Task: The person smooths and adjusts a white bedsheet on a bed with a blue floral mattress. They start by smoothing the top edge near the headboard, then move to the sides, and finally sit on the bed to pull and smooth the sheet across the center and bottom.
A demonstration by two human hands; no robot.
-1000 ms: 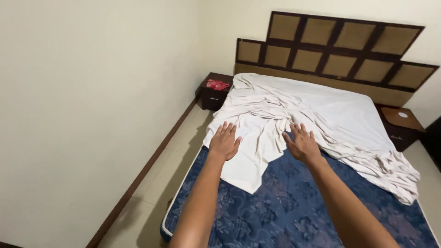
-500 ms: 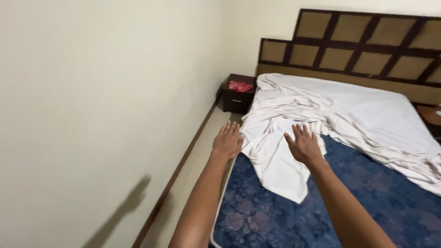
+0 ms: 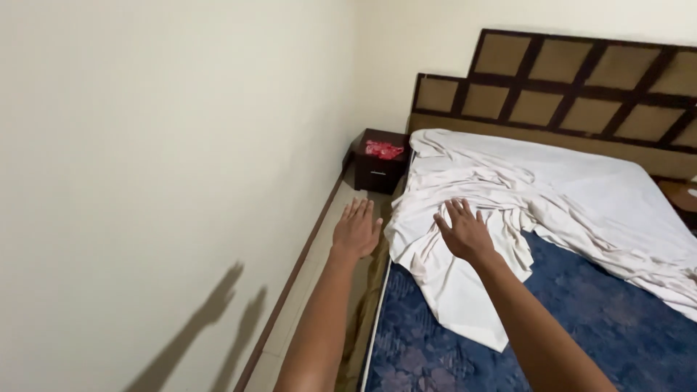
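A crumpled white sheet [image 3: 552, 192] lies over the upper part of a mattress with a dark blue patterned cover [image 3: 581, 319]. My right hand [image 3: 465, 232] is flat, fingers spread, over the bunched left part of the sheet, holding nothing. My left hand [image 3: 357, 231] is also spread and empty, held past the bed's left edge above the narrow floor strip beside the wall. Both forearms reach in from the bottom of the view.
A brown panelled headboard [image 3: 566, 91] stands against the far wall. A dark nightstand [image 3: 379, 163] with a red item [image 3: 383, 149] on top sits in the corner left of the bed. A cream wall [image 3: 160, 167] runs close along the left; another nightstand [image 3: 681, 196] shows at right.
The view has swung left and the wall now fills more of it. My left hand has moved off the sheet, out past the bed's edge; my right hand stays over the sheet.
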